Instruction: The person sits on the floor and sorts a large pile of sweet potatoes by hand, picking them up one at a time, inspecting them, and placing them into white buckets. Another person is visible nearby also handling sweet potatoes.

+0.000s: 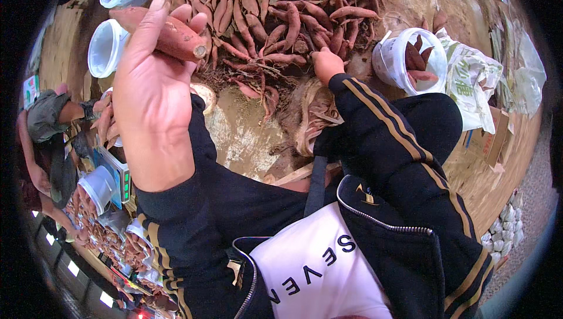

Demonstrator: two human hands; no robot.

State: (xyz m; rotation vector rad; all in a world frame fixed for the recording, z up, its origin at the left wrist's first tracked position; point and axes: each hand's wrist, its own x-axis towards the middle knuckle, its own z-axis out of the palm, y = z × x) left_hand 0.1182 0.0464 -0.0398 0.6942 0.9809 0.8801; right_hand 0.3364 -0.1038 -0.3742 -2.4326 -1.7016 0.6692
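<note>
A large reddish sweet potato [178, 37] with a cut end lies in my left hand [154, 81], palm turned up, thumb over it and fingers curled behind. The heap of sweet potatoes [246, 15] covers the ground ahead, with roots and soil along its near edge. At that near edge is my right hand [329, 64], its fingertips touching the heap; whether they grip a piece cannot be made out.
White plastic buckets [103, 48] stand at the left; another bucket [411, 61] with several sweet potatoes is at the right, beside a printed plastic bag [470, 72] and a cardboard box [488, 138]. Co-workers sit at far left near a digital scale [115, 173].
</note>
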